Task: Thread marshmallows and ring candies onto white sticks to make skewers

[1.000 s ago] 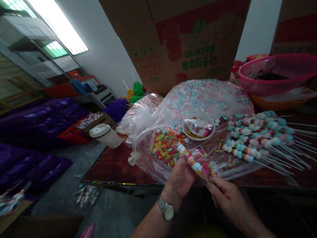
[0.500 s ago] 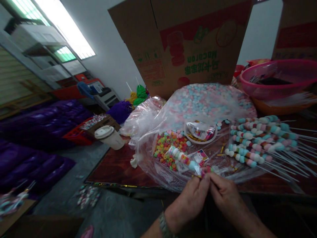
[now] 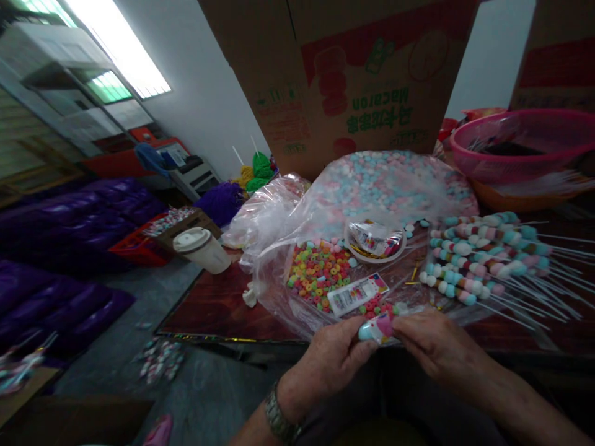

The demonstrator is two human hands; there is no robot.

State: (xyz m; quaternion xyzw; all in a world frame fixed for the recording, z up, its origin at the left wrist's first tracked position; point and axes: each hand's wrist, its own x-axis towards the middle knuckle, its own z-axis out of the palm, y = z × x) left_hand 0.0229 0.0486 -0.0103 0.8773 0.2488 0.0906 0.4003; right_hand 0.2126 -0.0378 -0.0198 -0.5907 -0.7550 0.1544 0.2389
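Note:
Between my hands, at the table's front edge, is a marshmallow skewer (image 3: 377, 328) in a printed clear wrapper, only a short blue and pink part of it showing. My left hand (image 3: 332, 350) is closed round one end. The fingers of my right hand (image 3: 432, 337) pinch the other end. Just beyond them lies a flat printed wrapper (image 3: 357, 295). Ring-shaped candies (image 3: 316, 272) in several colours are spread on clear plastic. A round dish (image 3: 375, 241) holds more printed wrappers and gold ties. Loose gold ties (image 3: 415, 272) lie to its right.
Marshmallow skewers (image 3: 483, 254) are piled at right, white sticks pointing outward. Behind stand a big bag of marshmallows (image 3: 381, 186), a carton (image 3: 334, 80) and a pink basket (image 3: 520, 148). A lidded cup (image 3: 203, 251) stands near the table's left edge.
The wrapped skewer has swung from pointing away over the candies to lying crosswise between my hands. My hands have moved apart, and the printed wrapper beneath now shows whole.

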